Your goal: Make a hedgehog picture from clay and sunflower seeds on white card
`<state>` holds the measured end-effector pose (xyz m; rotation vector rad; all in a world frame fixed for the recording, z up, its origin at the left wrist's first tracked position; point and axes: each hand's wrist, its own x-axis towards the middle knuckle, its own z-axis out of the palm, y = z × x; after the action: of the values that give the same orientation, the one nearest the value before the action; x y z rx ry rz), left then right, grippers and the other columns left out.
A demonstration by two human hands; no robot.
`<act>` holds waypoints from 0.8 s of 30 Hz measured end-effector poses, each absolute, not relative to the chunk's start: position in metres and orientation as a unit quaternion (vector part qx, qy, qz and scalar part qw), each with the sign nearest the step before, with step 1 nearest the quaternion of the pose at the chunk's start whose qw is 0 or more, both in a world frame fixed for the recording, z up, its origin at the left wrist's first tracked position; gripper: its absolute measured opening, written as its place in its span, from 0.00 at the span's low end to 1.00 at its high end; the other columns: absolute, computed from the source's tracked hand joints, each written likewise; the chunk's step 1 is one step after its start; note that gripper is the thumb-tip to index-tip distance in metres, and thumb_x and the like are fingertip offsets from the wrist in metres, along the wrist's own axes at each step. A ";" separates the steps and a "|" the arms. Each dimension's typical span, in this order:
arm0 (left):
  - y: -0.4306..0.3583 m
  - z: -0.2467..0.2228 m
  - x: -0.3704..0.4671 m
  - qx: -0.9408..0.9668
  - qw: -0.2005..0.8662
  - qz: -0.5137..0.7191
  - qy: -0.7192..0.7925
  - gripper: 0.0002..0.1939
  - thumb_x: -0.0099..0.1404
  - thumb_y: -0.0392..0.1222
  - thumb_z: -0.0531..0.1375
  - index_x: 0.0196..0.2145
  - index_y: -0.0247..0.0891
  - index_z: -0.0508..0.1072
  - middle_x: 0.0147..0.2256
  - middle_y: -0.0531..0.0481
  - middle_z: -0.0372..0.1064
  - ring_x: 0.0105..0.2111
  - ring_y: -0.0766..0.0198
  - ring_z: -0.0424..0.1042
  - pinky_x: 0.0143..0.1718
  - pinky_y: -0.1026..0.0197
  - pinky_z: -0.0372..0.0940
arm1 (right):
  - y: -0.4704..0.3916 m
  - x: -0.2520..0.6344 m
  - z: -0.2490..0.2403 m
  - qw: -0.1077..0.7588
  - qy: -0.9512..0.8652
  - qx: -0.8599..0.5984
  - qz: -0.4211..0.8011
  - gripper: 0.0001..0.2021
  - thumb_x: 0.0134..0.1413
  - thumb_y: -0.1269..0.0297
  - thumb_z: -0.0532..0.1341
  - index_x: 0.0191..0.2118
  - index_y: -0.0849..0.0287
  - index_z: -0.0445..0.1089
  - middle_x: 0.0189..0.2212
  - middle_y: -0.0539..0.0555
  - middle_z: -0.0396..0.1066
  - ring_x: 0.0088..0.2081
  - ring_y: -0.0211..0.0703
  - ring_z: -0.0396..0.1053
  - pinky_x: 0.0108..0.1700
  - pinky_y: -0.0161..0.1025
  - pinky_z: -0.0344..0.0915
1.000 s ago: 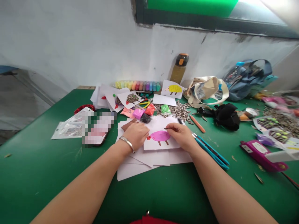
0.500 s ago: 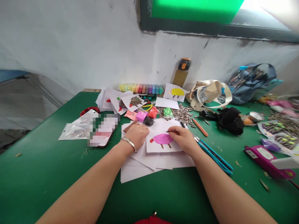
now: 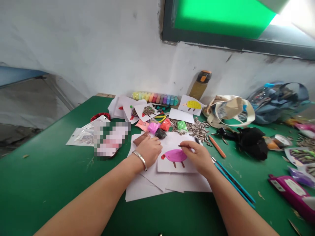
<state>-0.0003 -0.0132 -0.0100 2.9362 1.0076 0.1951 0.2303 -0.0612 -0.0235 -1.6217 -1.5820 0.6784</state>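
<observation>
A white sheet (image 3: 169, 166) bears a pink clay body (image 3: 176, 155) with a red head at the left and two brown legs below. My right hand (image 3: 195, 154) is closed over the body's right end, pinching a small dark seed (image 3: 180, 146) between thumb and fingertips. My left hand (image 3: 151, 151), with a silver bangle at the wrist, rests on the papers at the sheet's left edge, fingers curled together; whether they hold anything is hidden. Beside it lies a brown packet (image 3: 140, 139). More white papers (image 3: 140, 188) are stacked underneath.
Behind the sheet are clay packets (image 3: 165, 125), a seed pile (image 3: 200, 130) and finished pictures (image 3: 148, 112). Blue-handled tools (image 3: 233, 182) and an orange stick (image 3: 217, 146) lie right, near a black cloth item (image 3: 253, 142). A bottle (image 3: 199, 87) stands against the wall.
The view has shifted, so the table items appear lower and further right. Both hands stay by the sheet, and the seed remains in my right hand.
</observation>
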 end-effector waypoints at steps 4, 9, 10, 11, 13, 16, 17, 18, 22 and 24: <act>-0.013 -0.013 0.001 0.945 0.020 0.061 0.321 0.09 0.70 0.35 0.53 0.36 0.35 0.73 0.40 0.44 0.73 0.47 0.55 0.68 0.50 0.49 0.58 | -0.055 0.235 -0.027 0.405 -0.599 -0.633 0.277 0.11 0.52 0.59 0.59 0.38 0.55 0.75 0.40 0.54 0.77 0.43 0.49 0.72 0.49 0.46 0.65; -0.016 -0.015 0.003 0.948 0.021 0.065 0.312 0.09 0.69 0.35 0.52 0.37 0.35 0.73 0.42 0.43 0.72 0.48 0.54 0.67 0.53 0.48 0.57 | -0.055 0.234 -0.030 0.364 -0.632 -0.631 0.265 0.10 0.53 0.60 0.58 0.39 0.54 0.75 0.40 0.53 0.77 0.43 0.48 0.73 0.47 0.45 0.67; -0.017 -0.015 0.003 0.949 0.019 0.065 0.309 0.09 0.69 0.35 0.53 0.37 0.35 0.73 0.41 0.43 0.72 0.48 0.54 0.68 0.53 0.48 0.57 | -0.056 0.234 -0.030 0.354 -0.646 -0.627 0.255 0.10 0.53 0.61 0.58 0.39 0.53 0.75 0.40 0.52 0.77 0.43 0.48 0.73 0.48 0.45 0.66; -0.018 -0.015 0.004 0.949 0.018 0.064 0.307 0.08 0.69 0.35 0.53 0.37 0.35 0.72 0.41 0.43 0.72 0.47 0.54 0.68 0.52 0.48 0.57 | -0.058 0.235 -0.030 0.344 -0.659 -0.623 0.245 0.10 0.53 0.61 0.57 0.38 0.53 0.75 0.40 0.52 0.77 0.43 0.48 0.73 0.48 0.46 0.66; -0.019 -0.014 0.004 0.950 0.018 0.061 0.306 0.08 0.69 0.35 0.53 0.36 0.35 0.72 0.40 0.43 0.71 0.45 0.55 0.68 0.50 0.49 0.58 | -0.059 0.236 -0.031 0.329 -0.677 -0.616 0.230 0.10 0.54 0.62 0.57 0.38 0.52 0.75 0.39 0.52 0.77 0.43 0.48 0.73 0.48 0.46 0.66; -0.020 -0.012 0.005 0.950 0.020 0.058 0.305 0.08 0.69 0.34 0.53 0.36 0.35 0.72 0.39 0.43 0.70 0.43 0.56 0.68 0.47 0.51 0.59 | -0.059 0.239 -0.031 0.319 -0.689 -0.613 0.218 0.11 0.54 0.63 0.56 0.39 0.52 0.75 0.38 0.51 0.78 0.41 0.47 0.73 0.46 0.45 0.67; -0.020 -0.011 0.005 0.951 0.021 0.056 0.304 0.08 0.69 0.34 0.53 0.35 0.35 0.71 0.39 0.43 0.70 0.42 0.56 0.68 0.45 0.52 0.59 | -0.059 0.239 -0.031 0.316 -0.691 -0.613 0.215 0.11 0.54 0.63 0.56 0.39 0.52 0.75 0.38 0.51 0.78 0.41 0.47 0.73 0.46 0.45 0.67; -0.020 -0.010 0.005 0.951 0.022 0.055 0.303 0.08 0.69 0.34 0.52 0.35 0.35 0.71 0.38 0.43 0.70 0.42 0.56 0.68 0.44 0.52 0.59 | -0.059 0.239 -0.030 0.315 -0.692 -0.614 0.211 0.11 0.55 0.63 0.56 0.39 0.52 0.75 0.38 0.51 0.77 0.41 0.47 0.73 0.45 0.44 0.67; -0.019 -0.004 0.003 0.951 0.023 0.046 0.306 0.09 0.70 0.37 0.52 0.35 0.35 0.71 0.38 0.44 0.70 0.43 0.55 0.66 0.43 0.51 0.58 | -0.064 0.235 -0.020 0.339 -0.702 -0.606 0.158 0.10 0.57 0.65 0.55 0.39 0.53 0.74 0.38 0.52 0.77 0.42 0.47 0.72 0.46 0.44 0.66; -0.019 -0.002 0.001 0.950 0.020 0.049 0.308 0.09 0.70 0.38 0.53 0.34 0.35 0.72 0.38 0.44 0.70 0.44 0.54 0.65 0.43 0.51 0.57 | -0.068 0.230 -0.013 0.349 -0.722 -0.584 0.127 0.11 0.60 0.65 0.54 0.39 0.54 0.74 0.38 0.54 0.76 0.43 0.47 0.71 0.46 0.44 0.65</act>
<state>0.0010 -0.0187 -0.0022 2.9460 0.9562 0.1526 0.2300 -0.0679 -0.0134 -1.5143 -1.8710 0.3284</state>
